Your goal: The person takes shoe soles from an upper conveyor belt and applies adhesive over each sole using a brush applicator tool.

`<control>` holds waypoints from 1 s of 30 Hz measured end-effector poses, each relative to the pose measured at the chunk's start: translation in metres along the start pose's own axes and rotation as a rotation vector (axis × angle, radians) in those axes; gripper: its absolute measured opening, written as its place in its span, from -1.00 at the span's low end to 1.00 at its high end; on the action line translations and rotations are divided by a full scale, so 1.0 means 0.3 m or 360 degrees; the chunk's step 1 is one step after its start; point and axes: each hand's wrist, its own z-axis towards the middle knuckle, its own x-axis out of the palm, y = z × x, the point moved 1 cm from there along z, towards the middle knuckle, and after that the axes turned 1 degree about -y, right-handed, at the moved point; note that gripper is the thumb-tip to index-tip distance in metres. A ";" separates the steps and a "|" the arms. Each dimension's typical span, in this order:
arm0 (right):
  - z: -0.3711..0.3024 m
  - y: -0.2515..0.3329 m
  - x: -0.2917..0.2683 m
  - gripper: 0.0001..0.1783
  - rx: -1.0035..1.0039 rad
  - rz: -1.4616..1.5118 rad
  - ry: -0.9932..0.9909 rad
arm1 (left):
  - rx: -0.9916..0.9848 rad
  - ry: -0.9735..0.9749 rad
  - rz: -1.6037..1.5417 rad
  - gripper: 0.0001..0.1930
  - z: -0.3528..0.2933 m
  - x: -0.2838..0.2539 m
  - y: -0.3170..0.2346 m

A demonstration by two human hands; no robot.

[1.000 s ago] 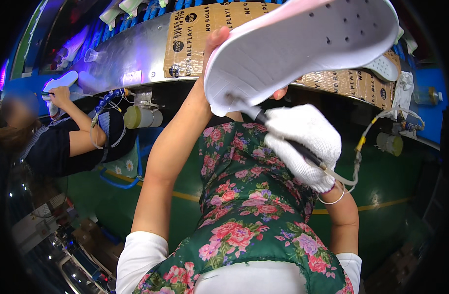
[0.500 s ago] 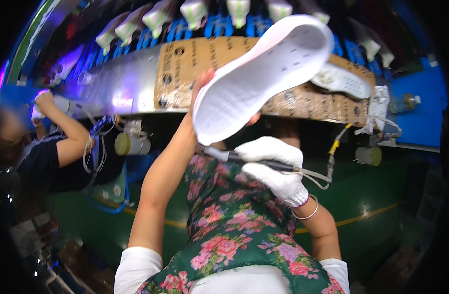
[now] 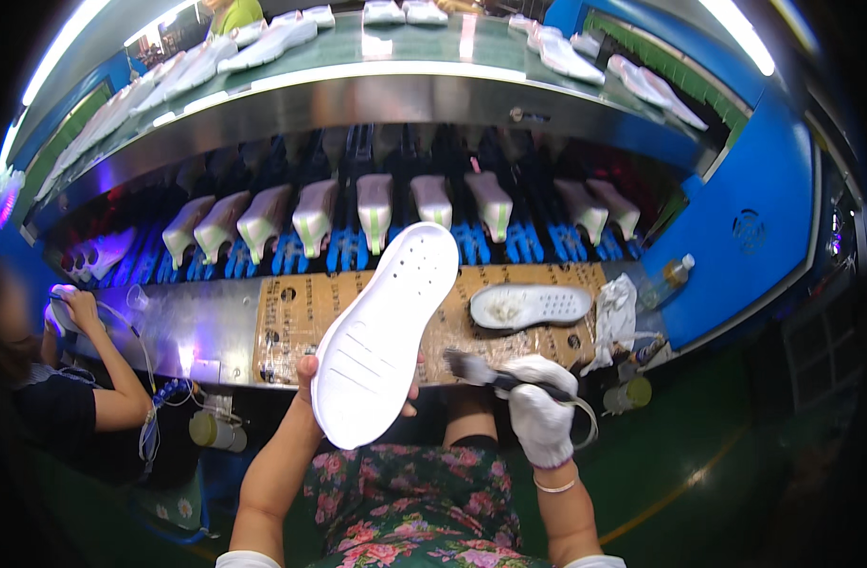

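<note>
Left hand closed around the lower edge of a white shoe sole, thumb side behind it, fingertips showing past its right edge; sole held tilted, heel end low near the lap, toe end reaching up over the cardboard sheet; flat face with perforations and shallow grooves turned toward the camera.

Right hand, in a white glove, wrapped around the handle of a small brush; bristles pointing left, just beside the sole's right edge, contact not discernible; narrow gap only between brush tip and sole.

Second white sole lying flat on the cardboard, to the right of the held sole, well apart from it; crumpled white cloth just beside its right end; small bottle further right against the blue wall.

Metal bench edge running left to right below the cardboard; open room between bench edge and lap, occupied only by the hands and the held sole.

Row of shoe lasts standing on blue holders behind the bench; upper conveyor shelf above, carrying more white soles.

Another person's arm at the far left, well apart from both hands; clear room between.
</note>
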 end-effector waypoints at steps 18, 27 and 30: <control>-0.104 -0.261 -0.058 -0.79 0.0658 -0.0003 -0.0377 | 0.0685 -0.0426 0.1260 -0.36 0.932 0.293 -0.538; -0.068 -0.356 0.006 -0.77 0.0756 0.0116 -0.0425 | 0.0618 -0.2536 0.3601 -0.60 0.610 0.027 -1.327; -0.064 -0.385 0.017 -0.77 0.0731 0.0159 -0.0441 | 0.1103 -0.2120 0.3879 -0.83 0.578 0.030 -1.311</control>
